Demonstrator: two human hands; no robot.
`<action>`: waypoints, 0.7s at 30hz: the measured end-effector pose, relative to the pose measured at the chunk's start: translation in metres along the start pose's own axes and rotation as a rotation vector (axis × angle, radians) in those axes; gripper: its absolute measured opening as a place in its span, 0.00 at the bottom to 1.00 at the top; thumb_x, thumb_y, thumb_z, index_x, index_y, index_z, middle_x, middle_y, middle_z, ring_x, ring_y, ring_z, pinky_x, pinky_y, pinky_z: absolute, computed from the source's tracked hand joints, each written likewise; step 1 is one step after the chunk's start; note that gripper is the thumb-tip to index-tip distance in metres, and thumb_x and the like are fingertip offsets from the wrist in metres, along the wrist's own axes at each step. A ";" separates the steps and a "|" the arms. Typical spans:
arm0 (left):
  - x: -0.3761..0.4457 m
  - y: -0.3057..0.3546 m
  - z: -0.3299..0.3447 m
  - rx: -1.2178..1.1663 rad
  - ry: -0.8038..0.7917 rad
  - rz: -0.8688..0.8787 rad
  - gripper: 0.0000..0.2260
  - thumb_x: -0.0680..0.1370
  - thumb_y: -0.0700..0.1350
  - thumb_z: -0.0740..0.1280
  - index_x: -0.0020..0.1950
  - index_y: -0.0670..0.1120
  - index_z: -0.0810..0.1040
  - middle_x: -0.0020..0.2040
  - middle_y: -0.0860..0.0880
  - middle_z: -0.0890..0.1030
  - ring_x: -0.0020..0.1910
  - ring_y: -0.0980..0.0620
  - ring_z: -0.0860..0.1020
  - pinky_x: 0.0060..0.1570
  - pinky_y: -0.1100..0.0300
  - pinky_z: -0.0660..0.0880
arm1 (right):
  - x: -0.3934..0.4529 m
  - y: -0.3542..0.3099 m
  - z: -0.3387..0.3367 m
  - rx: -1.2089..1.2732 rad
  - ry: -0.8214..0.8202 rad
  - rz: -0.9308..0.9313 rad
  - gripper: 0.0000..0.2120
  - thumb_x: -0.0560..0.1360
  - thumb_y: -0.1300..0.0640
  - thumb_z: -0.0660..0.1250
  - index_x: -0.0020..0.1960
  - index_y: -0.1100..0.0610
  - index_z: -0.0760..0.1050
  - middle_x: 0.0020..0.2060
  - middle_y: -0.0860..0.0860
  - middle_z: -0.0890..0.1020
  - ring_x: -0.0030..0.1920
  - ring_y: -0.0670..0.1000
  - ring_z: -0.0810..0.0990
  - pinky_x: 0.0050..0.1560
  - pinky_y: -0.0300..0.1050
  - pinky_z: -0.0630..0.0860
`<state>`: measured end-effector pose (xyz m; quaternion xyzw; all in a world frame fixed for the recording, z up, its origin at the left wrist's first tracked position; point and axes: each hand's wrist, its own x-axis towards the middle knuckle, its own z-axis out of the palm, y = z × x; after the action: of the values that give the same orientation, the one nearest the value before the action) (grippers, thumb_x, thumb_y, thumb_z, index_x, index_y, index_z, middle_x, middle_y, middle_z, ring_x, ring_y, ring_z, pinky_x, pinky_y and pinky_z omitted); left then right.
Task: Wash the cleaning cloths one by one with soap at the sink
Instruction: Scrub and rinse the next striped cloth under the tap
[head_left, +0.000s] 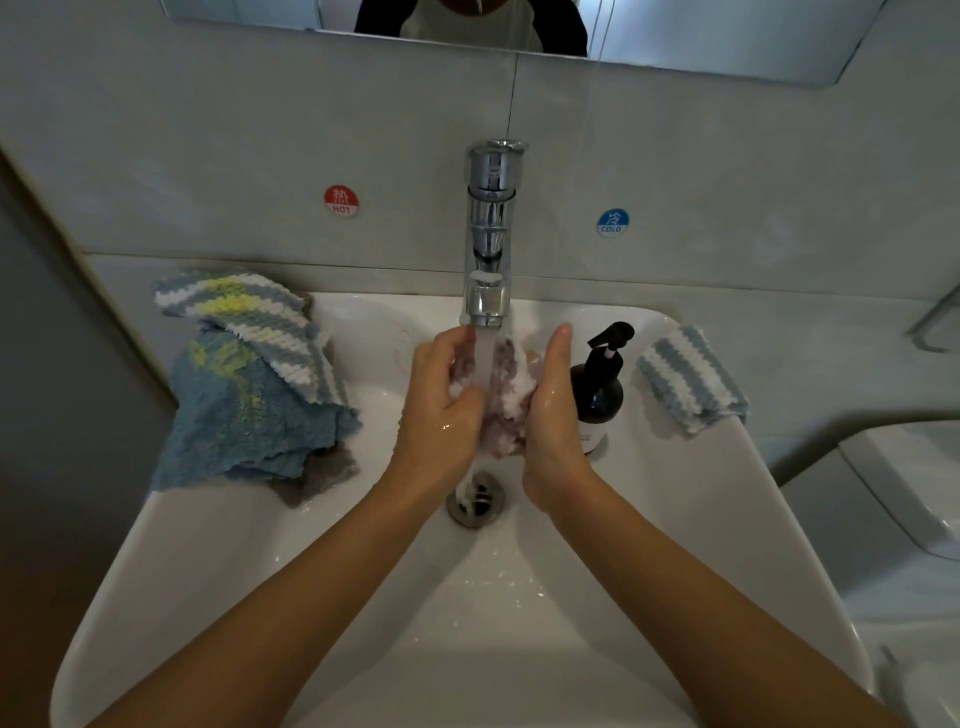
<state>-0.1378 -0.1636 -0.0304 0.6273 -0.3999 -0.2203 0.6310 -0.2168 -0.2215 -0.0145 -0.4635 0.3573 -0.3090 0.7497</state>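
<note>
A soapy pink cloth (506, 400) is bunched between my two hands under the running chrome tap (488, 234), over the white sink (675, 545). My left hand (441, 410) grips the cloth from the left with curled fingers. From the right, my right hand (553, 410) holds it, thumb pointing up. Water falls through the cloth into the drain (477, 499). A dark soap pump bottle (597, 384) stands just right of my right hand. A pile of cloths (244, 384), striped on top, blue and grey below, lies on the sink's left rim. One folded striped cloth (691, 379) lies on the right rim.
Hot (341, 200) and cold (612, 222) stickers mark the tiled wall behind the tap. A mirror edge (727, 62) runs along the top. A white toilet (904, 488) stands to the right of the sink.
</note>
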 end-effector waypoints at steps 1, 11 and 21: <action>-0.001 0.002 0.001 -0.016 -0.015 -0.011 0.18 0.78 0.34 0.64 0.64 0.52 0.72 0.61 0.47 0.74 0.56 0.60 0.76 0.47 0.72 0.75 | 0.000 0.001 -0.001 0.004 0.001 -0.002 0.33 0.79 0.34 0.42 0.52 0.52 0.81 0.41 0.48 0.87 0.44 0.44 0.85 0.51 0.40 0.79; -0.007 0.019 0.015 -0.064 0.108 -0.333 0.14 0.84 0.52 0.53 0.60 0.47 0.74 0.58 0.40 0.79 0.62 0.40 0.76 0.50 0.53 0.74 | 0.003 0.016 0.014 -0.227 0.143 -0.062 0.17 0.80 0.42 0.56 0.44 0.51 0.77 0.43 0.51 0.84 0.48 0.50 0.82 0.56 0.53 0.77; 0.009 -0.005 0.009 0.310 0.168 -0.180 0.20 0.83 0.53 0.57 0.34 0.47 0.74 0.31 0.50 0.77 0.32 0.51 0.76 0.31 0.63 0.70 | 0.000 0.011 0.022 -0.333 0.205 -0.121 0.15 0.82 0.53 0.58 0.41 0.56 0.76 0.42 0.61 0.81 0.47 0.61 0.82 0.55 0.60 0.79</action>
<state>-0.1386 -0.1767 -0.0339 0.7663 -0.3172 -0.1583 0.5358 -0.1971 -0.2065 -0.0178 -0.5677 0.4493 -0.3359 0.6025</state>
